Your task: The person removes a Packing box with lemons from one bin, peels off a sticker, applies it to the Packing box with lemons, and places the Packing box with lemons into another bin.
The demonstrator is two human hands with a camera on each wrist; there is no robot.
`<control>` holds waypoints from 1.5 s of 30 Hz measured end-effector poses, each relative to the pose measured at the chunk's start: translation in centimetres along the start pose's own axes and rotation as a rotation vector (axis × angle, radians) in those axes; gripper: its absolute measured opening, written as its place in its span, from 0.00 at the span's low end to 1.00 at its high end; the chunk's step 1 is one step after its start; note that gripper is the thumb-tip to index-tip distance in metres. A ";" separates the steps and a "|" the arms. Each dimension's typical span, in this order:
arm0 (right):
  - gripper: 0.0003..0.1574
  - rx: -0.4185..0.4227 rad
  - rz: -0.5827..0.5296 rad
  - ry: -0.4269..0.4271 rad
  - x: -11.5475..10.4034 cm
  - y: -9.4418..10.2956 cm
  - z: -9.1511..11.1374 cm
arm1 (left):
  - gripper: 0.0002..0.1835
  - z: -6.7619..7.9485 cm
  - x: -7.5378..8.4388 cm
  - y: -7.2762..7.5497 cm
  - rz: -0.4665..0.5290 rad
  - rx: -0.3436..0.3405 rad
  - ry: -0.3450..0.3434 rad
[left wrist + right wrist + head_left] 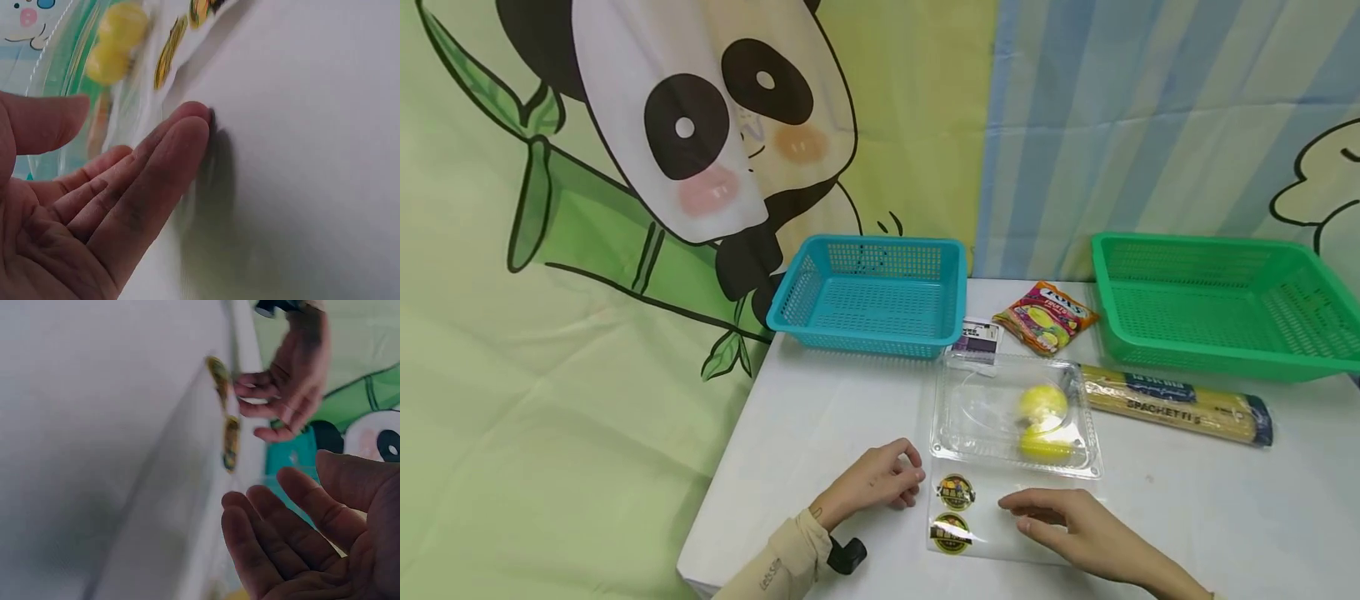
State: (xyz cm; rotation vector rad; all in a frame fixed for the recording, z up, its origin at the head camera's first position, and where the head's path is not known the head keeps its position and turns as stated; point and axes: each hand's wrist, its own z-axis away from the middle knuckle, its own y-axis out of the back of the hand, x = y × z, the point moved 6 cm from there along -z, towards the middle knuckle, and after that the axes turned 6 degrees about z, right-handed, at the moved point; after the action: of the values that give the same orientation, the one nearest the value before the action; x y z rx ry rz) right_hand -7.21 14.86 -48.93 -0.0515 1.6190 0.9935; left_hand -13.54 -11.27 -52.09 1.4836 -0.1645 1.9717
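The left hand [880, 483] holds nothing; its thumb stands apart from the slightly bent fingers, just beside the left edge of a flat, clear plastic panel [992, 529] bearing two round black-and-gold stickers [956, 492]. The right hand [1071, 525] is also unfilled, its fingers extended and the thumb separate, over the panel's right part. Whether its fingertips touch the plastic, I cannot tell. Between the two hands lies the sticker-bearing side of the panel.

Directly beyond the panel sits a clear, rectangular plastic container [977, 417], its near rim in front of both hands; two yellow, rounded objects [1043, 404] show in its right half. Whether panel and container are joined is unclear.

At the container's right wall, a long yellow spaghetti packet [1180, 408] with dark blue ends slants away. Behind its far rim are a small purple-and-white packet [979, 335] and an orange-and-pink candy bag [1047, 318]. A teal plastic basket [872, 340] stands at the far left, a green plastic basket [1210, 358] at the far right. Bare white tabletop [842, 408] runs from the container leftward to the table's slanting edge, and more extends right of the right hand.
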 end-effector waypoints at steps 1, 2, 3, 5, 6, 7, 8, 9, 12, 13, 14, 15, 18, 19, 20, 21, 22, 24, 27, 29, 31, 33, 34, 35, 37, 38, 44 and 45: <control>0.19 -0.013 0.010 0.004 0.3 -0.5 -0.2 | 0.09 0.0 0.0 -0.4 0.039 -0.008 0.011; 0.19 -0.020 0.019 0.012 0.5 -0.8 -0.4 | 0.09 -0.1 0.0 -0.7 0.070 -0.010 0.020; 0.20 -0.022 0.027 0.019 0.7 -1.1 -0.5 | 0.09 -0.1 0.0 -1.0 0.092 -0.010 0.026; 0.20 -0.013 0.036 0.029 1.0 -1.5 -0.6 | 0.09 -0.2 -0.1 -1.5 0.130 -0.012 0.039; 0.20 -0.006 0.042 0.033 1.1 -1.6 -0.7 | 0.09 -0.2 -0.1 -1.7 0.151 -0.011 0.045; 0.19 0.001 0.044 0.033 1.2 -1.6 -0.6 | 0.09 -0.2 -0.2 -1.9 0.171 -0.011 0.051; 0.19 0.008 0.048 0.031 1.2 -1.6 -0.6 | 0.09 -0.2 -0.3 -2.1 0.193 -0.010 0.058; 0.19 0.014 0.054 0.028 1.3 -1.7 -0.6 | 0.09 -0.2 -0.4 -2.2 0.219 -0.009 0.065; 0.19 0.025 0.064 0.012 1.5 -1.7 -0.6 | 0.09 -0.2 -0.7 -2.6 0.291 -0.004 0.082; 0.19 0.026 0.066 0.005 1.6 -1.7 -0.6 | 0.10 -0.2 -0.8 -2.7 0.308 -0.003 0.083; 0.19 0.029 0.068 0.002 1.6 -1.7 -0.6 | 0.10 -0.2 -0.8 -2.7 0.320 -0.003 0.079; 0.18 0.031 0.069 -0.001 1.7 -1.7 -0.7 | 0.11 -0.2 -0.8 -2.8 0.332 -0.004 0.072; 0.18 0.035 0.065 -0.009 1.8 -1.6 -0.7 | 0.14 -0.4 -0.6 -3.1 0.326 -0.016 0.036; 0.18 0.033 0.062 -0.014 1.8 -1.6 -0.8 | 0.15 -0.4 -0.6 -3.2 0.321 -0.021 0.024; 0.18 0.031 0.057 -0.018 1.8 -1.5 -0.8 | 0.15 -0.5 -0.5 -3.3 0.320 -0.026 0.013; 0.19 0.027 0.051 -0.025 1.8 -1.5 -0.9 | 0.16 -0.6 -0.4 -3.5 0.317 -0.027 0.004; 0.19 0.024 0.046 -0.028 1.7 -1.5 -0.9 | 0.17 -0.6 -0.4 -3.6 0.311 -0.023 -0.001; 0.19 0.022 0.039 -0.030 1.6 -1.5 -1.0 | 0.17 -0.7 -0.4 -3.8 0.307 -0.006 -0.006; 0.17 0.073 0.059 0.015 1.0 -1.7 -1.2 | 0.18 -0.7 -0.5 -4.0 0.304 0.031 -0.008; 0.15 0.142 0.094 0.057 0.3 -1.8 -1.6 | 0.18 -0.7 -0.6 -4.0 0.322 0.043 -0.002; 0.14 0.218 0.143 0.107 -0.5 -1.9 -2.1 | 0.17 -0.6 -0.6 -4.1 0.349 0.045 0.011; 0.15 0.275 0.199 0.142 -1.4 -2.1 -2.6 | 0.17 -0.6 -0.6 -4.2 0.390 0.034 0.026; 0.15 0.294 0.228 0.155 -1.7 -2.3 -2.9 | 0.17 -0.6 -0.6 -4.3 0.414 0.027 0.031; 0.16 0.306 0.260 0.167 -2.1 -2.4 -3.1 | 0.17 -0.6 -0.6 -4.4 0.439 0.019 0.036; 0.17 0.317 0.314 0.170 -2.5 -2.7 -3.5 | 0.18 -0.5 -0.4 -4.6 0.484 0.002 0.044; 0.18 0.319 0.342 0.168 -2.7 -2.9 -3.6 | 0.18 -0.5 -0.4 -4.7 0.504 -0.002 0.047; 0.20 0.360 0.433 0.171 -3.3 -3.4 -4.0 | 0.19 -0.4 -0.1 -5.2 0.597 0.013 0.064; 0.20 0.368 0.438 0.171 -3.4 -3.4 -4.0 | 0.19 -0.4 -0.1 -5.2 0.609 0.016 0.065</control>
State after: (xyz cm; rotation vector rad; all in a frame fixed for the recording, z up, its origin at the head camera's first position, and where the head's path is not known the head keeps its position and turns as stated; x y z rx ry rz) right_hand -7.49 8.69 -48.21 0.4989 1.9973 1.0191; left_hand -10.87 -7.06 -53.79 1.4910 -0.6366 2.4905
